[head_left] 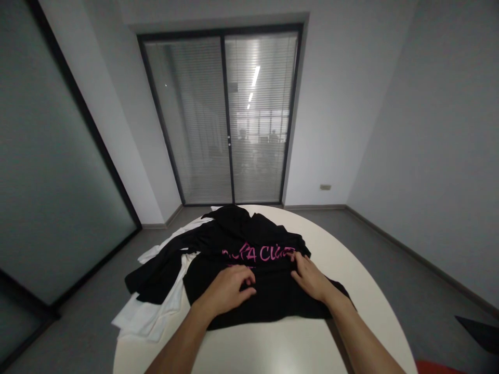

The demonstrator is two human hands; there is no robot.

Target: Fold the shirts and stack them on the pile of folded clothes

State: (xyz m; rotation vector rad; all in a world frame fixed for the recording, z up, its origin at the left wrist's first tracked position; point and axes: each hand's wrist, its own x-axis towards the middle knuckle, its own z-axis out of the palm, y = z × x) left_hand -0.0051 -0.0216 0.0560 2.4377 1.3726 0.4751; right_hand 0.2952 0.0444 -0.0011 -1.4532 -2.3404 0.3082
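Observation:
A black hooded sweatshirt (268, 298) with pink lettering lies crumpled on a round white table (273, 353). Over its lower left part rests my left hand (234, 285), fingers loosely curled and apart from the thumb, with nothing visible between them. My right hand (307, 275) touches the cloth at the right end of the lettering, its fingers spread out. One black sleeve (156, 280) stretches to the left. White cloth (144, 317), apparently another garment, lies partly beneath that sleeve; most of it is covered.
Beyond the table stands a dark-framed glass door (230, 119) with blinds. A frosted glass panel (58, 156) is on the left and a plain wall (440, 145) on the right. Something red (432, 366) shows at the lower right edge.

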